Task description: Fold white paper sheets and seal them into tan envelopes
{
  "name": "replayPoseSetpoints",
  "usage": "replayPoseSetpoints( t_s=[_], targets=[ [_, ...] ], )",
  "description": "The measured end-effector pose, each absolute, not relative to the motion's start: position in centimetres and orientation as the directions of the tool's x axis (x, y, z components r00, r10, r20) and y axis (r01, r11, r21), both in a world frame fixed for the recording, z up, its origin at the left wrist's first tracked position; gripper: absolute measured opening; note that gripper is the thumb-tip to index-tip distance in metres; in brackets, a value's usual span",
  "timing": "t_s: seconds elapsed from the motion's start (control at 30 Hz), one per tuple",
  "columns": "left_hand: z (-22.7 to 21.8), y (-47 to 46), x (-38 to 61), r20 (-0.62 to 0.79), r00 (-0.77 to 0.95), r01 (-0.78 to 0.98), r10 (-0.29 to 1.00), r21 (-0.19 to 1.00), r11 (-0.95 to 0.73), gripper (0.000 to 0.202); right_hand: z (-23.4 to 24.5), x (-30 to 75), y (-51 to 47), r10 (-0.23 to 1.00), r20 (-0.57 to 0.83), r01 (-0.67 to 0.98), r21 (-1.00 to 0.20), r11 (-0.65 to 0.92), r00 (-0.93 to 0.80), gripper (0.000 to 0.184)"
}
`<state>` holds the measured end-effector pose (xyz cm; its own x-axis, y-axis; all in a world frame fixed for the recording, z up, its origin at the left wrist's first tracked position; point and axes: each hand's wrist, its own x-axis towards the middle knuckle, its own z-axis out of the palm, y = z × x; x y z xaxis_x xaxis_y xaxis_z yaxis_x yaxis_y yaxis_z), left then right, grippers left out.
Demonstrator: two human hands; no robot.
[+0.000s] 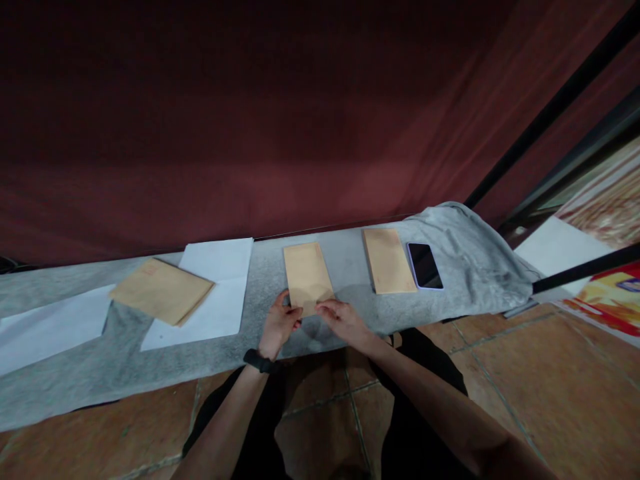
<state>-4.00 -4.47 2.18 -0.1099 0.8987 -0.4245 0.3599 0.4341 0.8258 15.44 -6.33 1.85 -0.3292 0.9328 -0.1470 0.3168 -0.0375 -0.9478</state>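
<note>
A brown paper envelope (309,273) lies upright in front of me on a grey cloth, its near end between my hands. My left hand (281,321), with a black band on the wrist, pinches the envelope's near left corner between thumb and fingers. At the near right corner, my right hand (344,319) has its fingers closed on the envelope's edge. To the right lies another stack of brown envelopes (389,261). Farther left, several more brown envelopes (161,291) rest askew on white paper sheets (225,287).
A phone (425,265) lies beside the right-hand stack. More folded white paper (55,327) is at the left. The grey cloth (465,267) covers a long narrow bench against a dark red wall covering (250,133). Black bars (550,113) and a printed poster (610,293) stand at the right.
</note>
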Motion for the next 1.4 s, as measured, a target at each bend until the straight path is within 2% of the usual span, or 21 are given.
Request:
replayPoseSetpoints(
  t_s=[0.07, 0.13, 0.23, 0.3, 0.33, 0.4, 0.5, 0.77, 0.9, 1.1, 1.2, 1.4],
  targets=[
    [2.3, -4.9, -4.2, -0.342, -0.133, 0.582, 0.93, 0.733, 0.352, 0.06, 1.5, 15.5, -6.7, 0.926, 0.072, 0.48, -0.838, 0.258, -0.372, 0.034],
    [2.2, -5.2, -4.1, -0.149, -0.157, 0.773, 0.976, 0.596, 0.216, 0.052, 0.6, 15.5, -7.3, 0.846, 0.213, 0.599, -0.623, 0.503, -0.489, 0.042],
    [1.5, -5.0, -3.6, 0.157, -0.021, 0.885, 0.987, 0.461, -0.054, 0.042, -1.2, 15.3, -8.1, 0.798, 0.263, 0.687, -0.409, 0.601, -0.542, 0.058],
    [0.7, -4.0, -3.0, 0.214, 0.206, 0.851, 0.955, 0.443, -0.283, 0.046, -2.2, 15.2, -8.5, 0.788, 0.28, 0.703, -0.354, 0.616, -0.549, 0.061],
    [0.3, -3.2, -2.7, 0.194, 0.334, 0.81, 0.922, 0.441, -0.386, 0.048, -2.6, 15.3, -8.6, 0.782, 0.283, 0.702, -0.345, 0.623, -0.555, 0.059],
    [-0.5, -1.4, -2.3, 0.116, 0.495, 0.754, 0.861, 0.434, -0.493, 0.052, -2.8, 15.4, -8.7, 0.773, 0.281, 0.694, -0.34, 0.635, -0.569, 0.056],
    [-1.2, 1.7, -2.3, 0.056, 0.582, 0.728, 0.811, 0.408, -0.551, 0.059, -2.0, 15.7, -8.5, 0.757, 0.262, 0.67, -0.356, 0.652, -0.598, 0.059],
    [-1.5, 9.8, -2.1, 0.049, 0.562, 0.779, 0.825, 0.302, -0.549, 0.067, -0.3, 16.1, -8.0, 0.732, 0.201, 0.63, -0.396, 0.668, -0.651, 0.066],
    [-1.4, 11.7, -1.6, 0.038, 0.524, 0.81, 0.851, 0.288, -0.511, 0.069, -0.2, 16.3, -7.6, 0.732, 0.205, 0.611, -0.432, 0.663, -0.65, 0.06],
    [-1.4, 10.8, -1.7, 0.029, 0.548, 0.796, 0.836, 0.289, -0.532, 0.067, 0.3, 17.1, -6.1, 0.706, 0.29, 0.478, -0.567, 0.67, -0.646, 0.034],
    [-1.5, 9.5, -1.9, 0.041, 0.575, 0.772, 0.817, 0.304, -0.558, 0.064, 0.0, 17.2, -5.6, 0.715, 0.326, 0.452, -0.597, 0.663, -0.619, 0.035],
    [-1.3, 6.2, -2.0, 0.057, 0.601, 0.744, 0.797, 0.324, -0.584, 0.062, -0.4, 17.0, -5.1, 0.781, 0.226, 0.523, -0.631, 0.573, -0.582, 0.033]
  ],
)
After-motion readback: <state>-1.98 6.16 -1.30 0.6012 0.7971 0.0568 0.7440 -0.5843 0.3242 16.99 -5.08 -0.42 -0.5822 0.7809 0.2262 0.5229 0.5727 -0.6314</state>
